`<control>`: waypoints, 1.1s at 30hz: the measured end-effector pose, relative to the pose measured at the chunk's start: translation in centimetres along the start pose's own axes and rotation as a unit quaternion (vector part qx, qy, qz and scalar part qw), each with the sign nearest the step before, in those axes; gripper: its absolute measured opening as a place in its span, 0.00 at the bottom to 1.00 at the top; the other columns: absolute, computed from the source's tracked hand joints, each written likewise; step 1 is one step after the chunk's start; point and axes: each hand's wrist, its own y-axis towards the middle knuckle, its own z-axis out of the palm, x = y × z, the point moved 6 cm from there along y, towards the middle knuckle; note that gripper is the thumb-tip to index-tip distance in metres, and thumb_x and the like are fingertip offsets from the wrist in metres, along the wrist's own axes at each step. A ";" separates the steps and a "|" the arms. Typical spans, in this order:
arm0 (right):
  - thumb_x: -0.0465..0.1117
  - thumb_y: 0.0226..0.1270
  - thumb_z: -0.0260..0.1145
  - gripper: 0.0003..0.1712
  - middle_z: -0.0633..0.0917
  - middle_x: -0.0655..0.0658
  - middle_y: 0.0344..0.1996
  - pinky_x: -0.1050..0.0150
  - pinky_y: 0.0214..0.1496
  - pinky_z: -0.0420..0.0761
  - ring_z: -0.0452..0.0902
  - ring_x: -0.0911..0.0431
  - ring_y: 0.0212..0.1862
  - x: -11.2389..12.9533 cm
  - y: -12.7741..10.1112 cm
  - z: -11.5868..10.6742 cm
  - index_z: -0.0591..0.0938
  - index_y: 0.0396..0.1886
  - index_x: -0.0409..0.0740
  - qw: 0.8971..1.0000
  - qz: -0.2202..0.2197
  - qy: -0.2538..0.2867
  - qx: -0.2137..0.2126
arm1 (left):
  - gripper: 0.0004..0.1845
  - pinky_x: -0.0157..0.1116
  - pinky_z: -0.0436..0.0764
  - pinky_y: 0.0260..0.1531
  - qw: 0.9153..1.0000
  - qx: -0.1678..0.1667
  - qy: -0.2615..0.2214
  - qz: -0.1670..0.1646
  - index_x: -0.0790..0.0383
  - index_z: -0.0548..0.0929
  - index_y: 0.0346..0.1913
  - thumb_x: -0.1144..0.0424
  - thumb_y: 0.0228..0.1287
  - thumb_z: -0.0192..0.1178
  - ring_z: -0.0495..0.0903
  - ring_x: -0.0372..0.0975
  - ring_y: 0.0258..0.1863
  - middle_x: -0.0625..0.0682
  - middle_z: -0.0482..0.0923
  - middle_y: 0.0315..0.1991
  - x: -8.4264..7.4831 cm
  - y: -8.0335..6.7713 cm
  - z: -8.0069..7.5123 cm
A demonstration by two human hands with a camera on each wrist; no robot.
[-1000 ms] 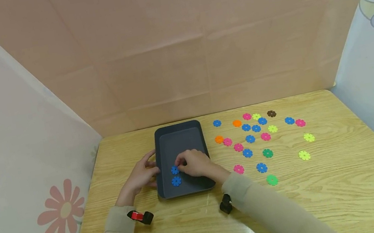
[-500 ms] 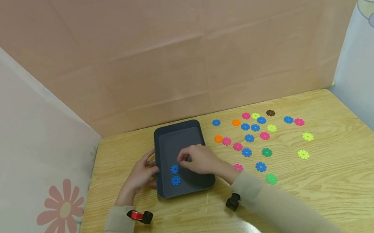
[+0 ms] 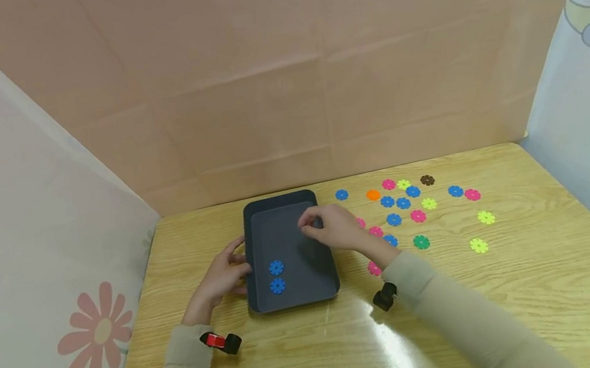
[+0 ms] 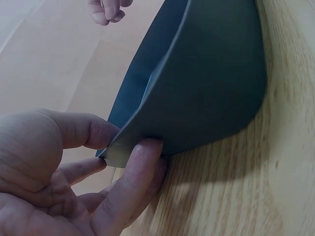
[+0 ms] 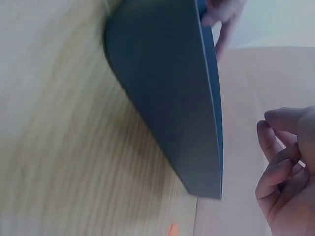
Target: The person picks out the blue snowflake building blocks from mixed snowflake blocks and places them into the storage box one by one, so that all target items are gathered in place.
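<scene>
Left hand [image 3: 221, 279] pinches the dark tray's [image 3: 280, 202] left rim, steadying it. Right hand [image 3: 338, 229], fingers loosely curled and empty, hovers over the tray's right edge. Two blue discs [image 3: 277, 276] lie inside, near-left.

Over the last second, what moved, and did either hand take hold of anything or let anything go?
The right hand let go of the upper blue disc in the dark tray and drew back up and to the right, fingers loosely curled and holding nothing, toward the scattered discs. The left hand kept gripping the tray's left edge. Both blue discs and the tray stayed put.
</scene>
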 end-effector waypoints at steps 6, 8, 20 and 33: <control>0.44 0.75 0.67 0.09 0.86 0.52 0.39 0.61 0.30 0.73 0.70 0.54 0.26 -2.4 0.8 -1.9 0.89 0.47 0.46 0.999 0.020 0.008 -0.028 | 0.42 0.49 0.90 0.30 1.000 0.003 0.000 0.005 0.57 0.55 0.83 0.71 0.69 0.57 0.84 0.56 0.49 0.73 0.69 0.65 -0.1 -0.1 0.0; 0.44 0.75 0.67 0.11 0.87 0.51 0.40 0.61 0.28 0.72 0.69 0.53 0.25 -3.4 1.2 -2.5 0.89 0.49 0.45 0.999 0.028 0.011 -0.042 | 0.42 0.49 0.90 0.30 1.000 0.002 0.001 0.003 0.56 0.55 0.83 0.71 0.69 0.57 0.84 0.56 0.49 0.73 0.69 0.66 -0.1 -0.1 0.0; 0.44 0.77 0.66 0.13 0.87 0.42 0.48 0.46 0.55 0.80 0.80 0.44 0.53 -9.0 2.9 -4.6 0.87 0.53 0.42 0.988 0.115 0.041 -0.092 | 0.41 0.48 0.90 0.30 1.000 -0.004 0.005 -0.002 0.55 0.56 0.83 0.71 0.70 0.57 0.84 0.54 0.48 0.72 0.70 0.65 -0.1 0.0 0.1; 0.48 0.74 0.68 0.27 0.81 0.35 0.58 0.44 0.62 0.79 0.77 0.41 0.57 -13.2 2.9 -4.2 0.79 0.64 0.35 0.977 0.202 0.039 -0.056 | 0.40 0.48 0.90 0.28 1.000 -0.013 0.003 -0.002 0.54 0.58 0.83 0.72 0.70 0.57 0.85 0.54 0.48 0.71 0.71 0.64 0.3 0.1 0.1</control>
